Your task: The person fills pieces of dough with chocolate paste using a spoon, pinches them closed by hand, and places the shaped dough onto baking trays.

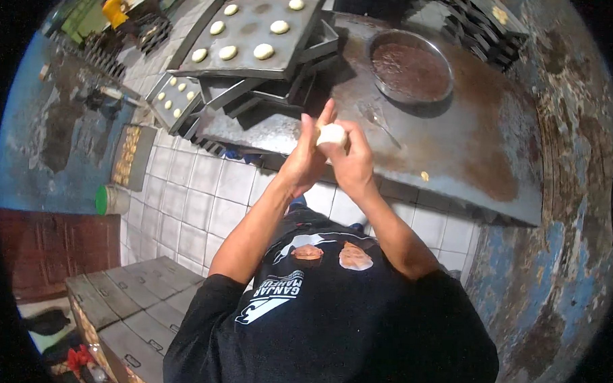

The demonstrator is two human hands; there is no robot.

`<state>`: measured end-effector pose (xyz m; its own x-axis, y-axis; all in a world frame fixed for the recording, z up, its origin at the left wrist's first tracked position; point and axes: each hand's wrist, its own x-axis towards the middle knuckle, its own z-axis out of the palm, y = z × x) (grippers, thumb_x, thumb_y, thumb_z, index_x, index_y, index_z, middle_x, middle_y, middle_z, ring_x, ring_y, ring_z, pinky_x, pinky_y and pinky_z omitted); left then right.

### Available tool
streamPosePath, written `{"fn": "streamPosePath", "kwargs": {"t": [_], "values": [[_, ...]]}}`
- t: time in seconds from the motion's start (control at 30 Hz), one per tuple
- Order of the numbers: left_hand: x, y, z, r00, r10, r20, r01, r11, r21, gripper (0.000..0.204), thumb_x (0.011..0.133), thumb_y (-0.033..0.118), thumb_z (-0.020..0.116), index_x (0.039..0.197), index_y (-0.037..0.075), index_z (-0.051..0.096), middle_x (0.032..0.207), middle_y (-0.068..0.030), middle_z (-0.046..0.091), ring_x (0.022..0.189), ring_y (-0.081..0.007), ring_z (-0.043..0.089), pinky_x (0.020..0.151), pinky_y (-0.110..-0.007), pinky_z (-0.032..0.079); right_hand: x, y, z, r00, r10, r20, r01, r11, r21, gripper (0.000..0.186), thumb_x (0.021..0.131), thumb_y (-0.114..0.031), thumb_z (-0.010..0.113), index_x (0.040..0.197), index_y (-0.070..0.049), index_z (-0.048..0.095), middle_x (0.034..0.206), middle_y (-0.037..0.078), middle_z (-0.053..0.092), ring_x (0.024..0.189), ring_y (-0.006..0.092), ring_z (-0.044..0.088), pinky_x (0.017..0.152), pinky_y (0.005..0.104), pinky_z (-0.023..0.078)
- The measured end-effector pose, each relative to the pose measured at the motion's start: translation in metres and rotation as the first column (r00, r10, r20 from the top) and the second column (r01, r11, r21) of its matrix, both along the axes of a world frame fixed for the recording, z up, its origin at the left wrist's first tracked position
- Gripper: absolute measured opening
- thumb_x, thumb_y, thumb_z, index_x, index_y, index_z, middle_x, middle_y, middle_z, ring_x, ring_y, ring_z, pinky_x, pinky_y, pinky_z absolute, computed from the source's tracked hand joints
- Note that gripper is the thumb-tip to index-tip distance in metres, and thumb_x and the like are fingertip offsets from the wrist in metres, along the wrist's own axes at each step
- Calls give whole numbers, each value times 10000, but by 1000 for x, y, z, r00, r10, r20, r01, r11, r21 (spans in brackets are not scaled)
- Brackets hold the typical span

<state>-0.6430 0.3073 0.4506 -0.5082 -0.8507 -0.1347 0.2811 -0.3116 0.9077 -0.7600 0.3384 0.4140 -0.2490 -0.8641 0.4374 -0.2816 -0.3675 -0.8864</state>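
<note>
Above the worktop (456, 149), hands cupping dough ball (331, 133).

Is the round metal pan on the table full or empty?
Not empty: the round metal pan holds a dark brown filling over its whole bottom. How deep the filling is cannot be told from this view.
</note>
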Motion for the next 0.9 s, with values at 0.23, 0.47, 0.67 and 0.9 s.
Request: {"fn": "streamPosePath", "kwargs": {"t": [0.23, 0.47, 0.67, 0.9], "values": [[64, -85, 12, 954, 297, -34, -295, 920, -257, 545, 1102, 420, 438, 1438, 13, 572, 1347, -138, 645, 1246, -192, 556, 1094, -350, 415, 59, -95, 49, 504, 208, 838, -676, 699, 233, 340, 1037, -340, 631, 1204, -44, 612, 1062, 9, 658, 957, 67, 593, 811, 240, 470], [178, -200, 10, 842, 495, -216, -540, 771, -339, 768, 1032, 150, 595, 1639, 51, 136, 1652, -169, 273, 1466, -300, 383, 1165, -390, 354, 126, -312, 93, 783, 427, 453, -612, 659, 437, 322, 1004, -221, 651, 1266, -37, 613, 1057, 61, 699, 955, 129, 660, 823, 277, 530], [325, -231, -28, 748, 664, -16, -642, 717, -272, 546, 1006, 64, 576, 1525, 12, 414, 1475, -167, 525, 1225, -237, 603, 1018, -344, 491, 141, -508, -17, 603, 170, -779, -55, 984, 172, 493, 971, -310, 653, 1314, 30, 553, 1254, 236, 619, 1129, 342, 593, 971, 443, 476], [433, -225, -45, 512, 796, 324, -646, 605, -465, 489, 1012, 97, 575, 1486, 18, 488, 1434, -158, 572, 1228, -236, 595, 1043, -374, 468, 168, -548, -51, 466, 306, -830, -160, 952, 261, 587, 1058, -382, 463, 1459, 46, 427, 1584, 307, 338, 1491, 448, 294, 1213, 522, 272]]}}
